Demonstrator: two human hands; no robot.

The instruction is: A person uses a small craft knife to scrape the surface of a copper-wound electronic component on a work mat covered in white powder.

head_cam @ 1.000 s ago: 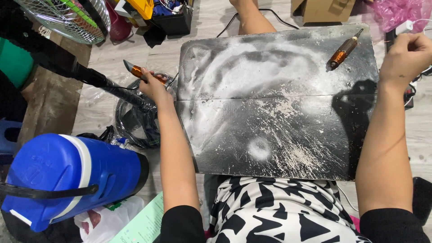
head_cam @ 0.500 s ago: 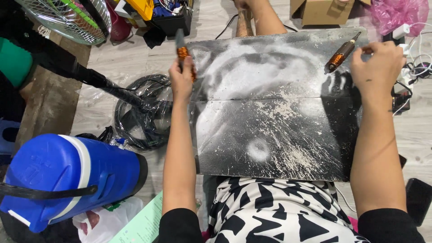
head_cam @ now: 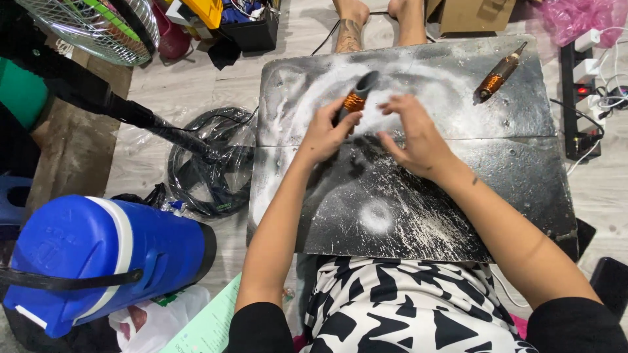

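Observation:
My left hand (head_cam: 325,134) grips a dark rod wound with copper wire (head_cam: 358,97) and holds it above the middle of a black, white-dusted board (head_cam: 405,216) that lies across my lap. Just to the rod's right, my right hand (head_cam: 413,134) hovers with its fingers spread, close to the rod but holding nothing. A second copper-wound rod (head_cam: 498,73) lies on the board's far right corner, away from both hands.
A blue jug with a black strap (head_cam: 98,258) stands at the lower left. A coil of black cable in clear plastic (head_cam: 203,170) lies left of the board, and a fan (head_cam: 91,29) stands beyond it. A power strip (head_cam: 582,98) sits at the right. Another person's legs (head_cam: 373,23) show past the board.
My left hand has carried the copper-wound rod from the left, off the board's edge, to over its middle. My right hand has come in from the far right corner toward the rod.

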